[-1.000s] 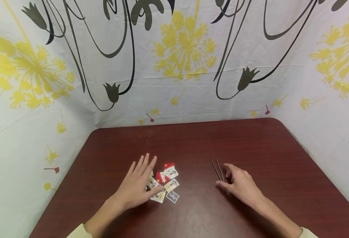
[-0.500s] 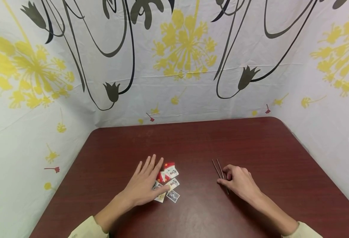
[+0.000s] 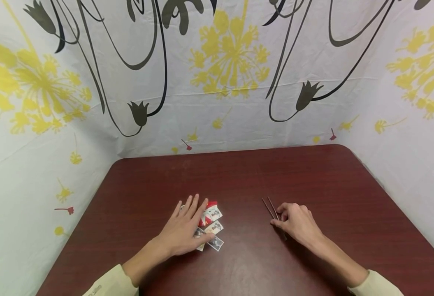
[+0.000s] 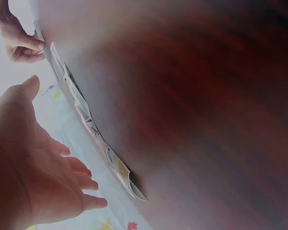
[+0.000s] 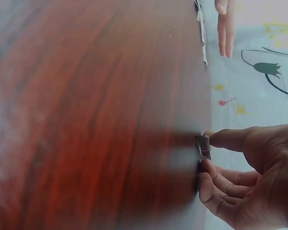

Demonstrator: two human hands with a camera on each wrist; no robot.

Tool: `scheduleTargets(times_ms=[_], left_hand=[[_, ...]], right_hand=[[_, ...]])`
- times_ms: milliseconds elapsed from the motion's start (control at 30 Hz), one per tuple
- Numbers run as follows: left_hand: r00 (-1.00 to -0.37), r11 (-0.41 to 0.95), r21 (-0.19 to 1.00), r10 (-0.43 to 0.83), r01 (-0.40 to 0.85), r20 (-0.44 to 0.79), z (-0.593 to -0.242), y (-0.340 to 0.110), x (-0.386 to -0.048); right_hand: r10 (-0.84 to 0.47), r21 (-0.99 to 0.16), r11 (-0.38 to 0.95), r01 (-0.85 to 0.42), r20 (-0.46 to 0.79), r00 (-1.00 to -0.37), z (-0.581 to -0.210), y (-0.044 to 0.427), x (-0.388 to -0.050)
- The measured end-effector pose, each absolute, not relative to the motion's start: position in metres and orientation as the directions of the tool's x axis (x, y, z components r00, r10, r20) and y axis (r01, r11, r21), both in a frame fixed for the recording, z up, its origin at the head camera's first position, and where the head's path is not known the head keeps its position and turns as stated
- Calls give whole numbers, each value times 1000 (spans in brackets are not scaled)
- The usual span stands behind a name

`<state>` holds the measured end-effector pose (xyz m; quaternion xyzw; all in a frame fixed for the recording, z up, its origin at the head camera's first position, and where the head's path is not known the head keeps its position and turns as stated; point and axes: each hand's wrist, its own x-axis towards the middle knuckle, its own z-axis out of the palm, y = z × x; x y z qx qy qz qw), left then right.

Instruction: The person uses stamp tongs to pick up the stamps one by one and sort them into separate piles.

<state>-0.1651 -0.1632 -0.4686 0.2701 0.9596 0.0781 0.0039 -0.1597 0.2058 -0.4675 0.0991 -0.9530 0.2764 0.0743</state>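
Observation:
Several small postage stamps [image 3: 214, 227] lie overlapping on the dark red table, some red and others pale with pictures. Over them hovers my left hand [image 3: 181, 233], palm down with fingers spread, hiding part of the pile. In the left wrist view a gap separates this hand from the stamps [image 4: 81, 103], whose perforated edges curl up a little. To the right, my right hand [image 3: 300, 224] holds metal tweezers [image 5: 204, 147] at their sides between thumb and fingers. The tweezers lie on the table, with their two thin arms spread apart and pointing away from me.
The wooden table [image 3: 239, 176] has rounded far corners. A white patterned cloth [image 3: 209, 123] with yellow and grey flowers stands behind it and along both sides.
My left hand has moved right and covers more of the stamps. The thumb and fingers of my right hand have closed in on the tweezers, which have barely shifted.

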Motion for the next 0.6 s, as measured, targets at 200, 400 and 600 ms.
scheduleTargets(times_ms=[200, 400, 600], left_hand=[[-843, 833, 133, 537, 536, 37, -468, -162, -165], [-843, 834, 132, 536, 536, 43, -467, -160, -165], [-845, 836, 139, 534, 531, 21, -466, -159, -166]], right_hand=[[-143, -534, 816, -221, 184, -973, -467, 207, -160], [-132, -553, 807, -209, 175, -976, -466, 208, -161], [-112, -582, 796, -164, 124, -986, -465, 209, -161]])
